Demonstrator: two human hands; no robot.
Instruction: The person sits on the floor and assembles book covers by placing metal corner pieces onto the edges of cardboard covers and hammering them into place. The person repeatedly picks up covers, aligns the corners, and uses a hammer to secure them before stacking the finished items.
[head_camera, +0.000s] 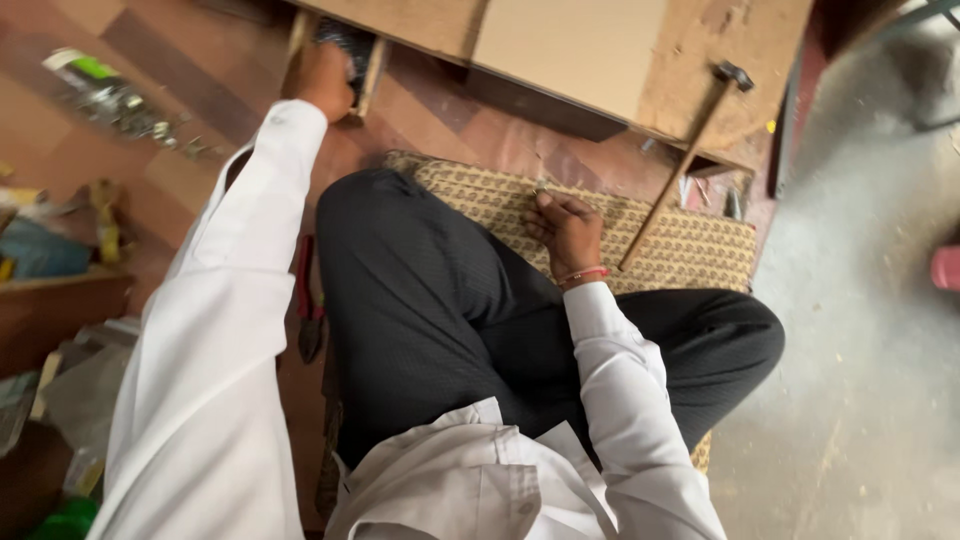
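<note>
Left hand (322, 78) reaches into an upright wooden box (335, 60), grip hidden; right hand (566, 228) pinches something small.

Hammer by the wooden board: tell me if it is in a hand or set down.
Set down. The hammer leans untouched, head on the wooden board, handle end on the patterned mat.

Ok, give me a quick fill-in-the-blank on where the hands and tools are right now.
1. The left hand reaches into a small wooden ____.
2. The right hand rests on the patterned ____ on the floor.
3. The hammer leans with its head on the wooden ____.
4. The red-handled pliers lie beside the person's ____ leg.

Missing words: box; mat; board; left
</note>
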